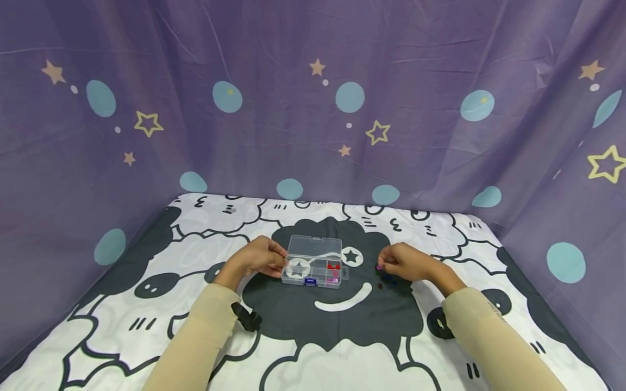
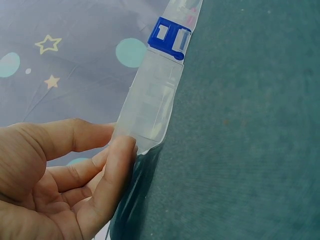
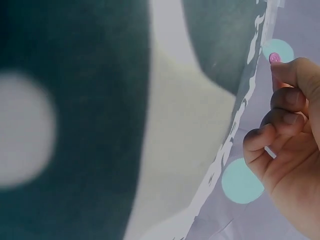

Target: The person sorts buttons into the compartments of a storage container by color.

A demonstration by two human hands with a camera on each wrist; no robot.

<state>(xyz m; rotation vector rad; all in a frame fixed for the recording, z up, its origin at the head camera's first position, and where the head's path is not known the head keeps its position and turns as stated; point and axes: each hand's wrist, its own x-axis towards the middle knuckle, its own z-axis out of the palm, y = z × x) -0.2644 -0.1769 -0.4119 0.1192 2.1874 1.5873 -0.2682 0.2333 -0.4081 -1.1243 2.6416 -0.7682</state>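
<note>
A clear plastic compartment box [image 1: 320, 276] with a blue latch [image 2: 169, 39] lies with its lid [image 1: 313, 246] raised at the back. Red buttons [image 1: 333, 266] and pink ones [image 1: 332, 279] sit in separate compartments at its right end. My left hand [image 1: 261, 257] grips the box's left end; in the left wrist view, thumb and fingers meet at its corner. Between the thumb and a finger of my right hand [image 1: 402, 262] is a small round pink button [image 3: 274, 58] with holes. That hand is right of the box, over loose dark buttons [image 1: 388, 278], which it partly covers.
A white cloth [image 1: 337, 369] with black cartoon sheep covers the table. A single brown button [image 1: 380, 286] lies in front of the loose dark ones. Purple curtain [image 1: 293, 32] with stars and dots hangs behind and at both sides.
</note>
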